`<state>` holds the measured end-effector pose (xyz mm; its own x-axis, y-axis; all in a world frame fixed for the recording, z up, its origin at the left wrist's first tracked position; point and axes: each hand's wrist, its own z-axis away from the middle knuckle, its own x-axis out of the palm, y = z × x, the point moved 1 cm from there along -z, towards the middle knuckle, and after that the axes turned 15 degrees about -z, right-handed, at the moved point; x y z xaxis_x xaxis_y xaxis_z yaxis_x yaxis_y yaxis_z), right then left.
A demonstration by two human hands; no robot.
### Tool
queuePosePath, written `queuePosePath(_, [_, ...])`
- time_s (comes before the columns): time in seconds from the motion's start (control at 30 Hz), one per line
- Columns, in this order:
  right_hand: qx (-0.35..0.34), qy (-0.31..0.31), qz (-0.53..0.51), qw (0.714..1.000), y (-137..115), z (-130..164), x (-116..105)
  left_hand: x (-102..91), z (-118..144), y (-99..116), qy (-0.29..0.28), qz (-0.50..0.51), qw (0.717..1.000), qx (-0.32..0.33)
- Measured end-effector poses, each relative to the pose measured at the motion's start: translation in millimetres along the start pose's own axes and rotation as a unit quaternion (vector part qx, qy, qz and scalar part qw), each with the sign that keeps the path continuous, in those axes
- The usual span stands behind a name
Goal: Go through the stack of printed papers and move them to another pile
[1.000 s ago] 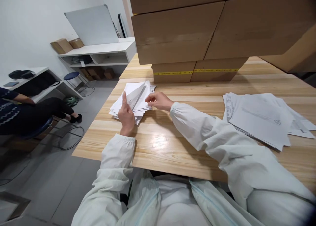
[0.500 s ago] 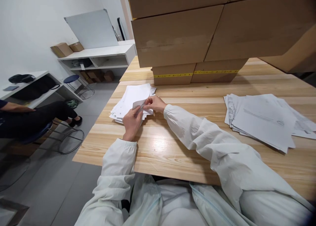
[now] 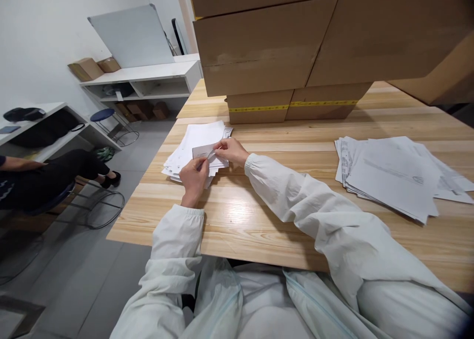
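Wooden table (image 3: 259, 230): pale slatted top, filling the view from 3 to 9 o'clock; every item below is borne on it.

Cardboard cartons (image 3: 281, 48): stacked at 12 o'clock, at the table's far side, well clear of the working area. A yellow tape band with dark marks is seen on the lowest carton; its writing is too small to be read.

Loose printed sheets (image 3: 392, 176): fanned at 3 o'clock, well apart from the hands and untouched. Lines of print and a drawn figure are visible but cannot be read.

Stack of white sheets (image 3: 196, 141): lying at 11 o'clock near the table's left edge, directly under both hands, so that single pieces can be lifted off its top. No legible text.

Seated person (image 3: 44, 176): at 9 o'clock, off the table, on a stool; only dark clothing and a forearm are shown.

Left hand (image 3: 193, 173): raised over the stack's near edge, thumb and fingertips pinched on the small folded paper (image 3: 203, 151), which is steadied from below.

Right hand (image 3: 229, 150): just beside the left, fingertips closed on the same paper's right end, apparently so that the fold is pressed between both hands.

Small folded paper: held slightly above the stack, between both hands, at 11 o'clock. Faint print shows on its face; it cannot be read.
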<state>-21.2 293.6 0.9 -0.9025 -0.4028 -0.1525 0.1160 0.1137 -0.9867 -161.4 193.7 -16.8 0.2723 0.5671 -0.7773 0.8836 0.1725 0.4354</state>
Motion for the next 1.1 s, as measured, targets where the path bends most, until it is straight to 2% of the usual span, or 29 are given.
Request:
queuePosePath(0.1, [0.039, 0.013, -0.054, 0.998, -6, 2, 3, -0.8, -1, 0, 0.016, -0.007, 1.0, -0.004])
queuePosePath(0.23, [0.087, 0.046, -0.123, 0.987, -14, 5, 4, 0.3, -3, -7, 0.085, -0.005, 0.994, -0.068])
queuePosePath(0.3, [0.104, 0.056, -0.154, 0.981, -17, 6, 4, 0.8, -3, -10, 0.096, 0.001, 0.993, -0.075])
queuePosePath(0.4, [0.123, 0.058, -0.197, 0.971, -22, 8, 5, -0.4, 0, -10, 0.077, 0.005, 0.996, -0.049])
queuePosePath(0.53, [0.146, 0.045, -0.246, 0.957, -28, 12, 7, -0.5, 3, -2, 0.026, 0.002, 0.999, 0.036])
queuePosePath(0.63, [0.156, 0.035, -0.277, 0.948, -29, 16, 8, 5.1, -1, 0, 0.024, -0.004, 0.998, 0.06])
queuePosePath(0.7, [0.161, 0.029, -0.29, 0.943, -28, 18, 8, 7.7, -5, -4, 0.066, 0.002, 0.998, 0.02])
queuePosePath(0.77, [0.166, 0.023, -0.31, 0.936, -26, 19, 7, 5.4, -7, -9, 0.143, 0.009, 0.989, -0.026])
queuePosePath(0.83, [0.177, 0.017, -0.352, 0.919, -25, 18, 3, -4.1, -2, -13, 0.22, 0.003, 0.975, -0.029])
queuePosePath(0.9, [0.191, -0.01, -0.409, 0.892, -27, 20, -6, -20.5, 12, -12, 0.272, -0.013, 0.961, 0.049])
queuePosePath(0.97, [0.196, -0.071, -0.453, 0.867, -29, 26, -20, -42.4, 36, -7, 0.298, -0.021, 0.931, 0.208])
queuePosePath(1.0, [0.196, -0.106, -0.462, 0.858, -31, 33, -29, -54.3, 50, -2, 0.305, -0.016, 0.904, 0.298])
queuePosePath(1.03, [0.197, -0.136, -0.462, 0.854, -31, 41, -39, -65.8, 64, 2, 0.284, -0.008, 0.883, 0.373])
queuePosePath(1.1, [0.212, -0.163, -0.433, 0.861, -27, 61, -60, -85.9, 92, 11, 0.189, 0.016, 0.848, 0.495])
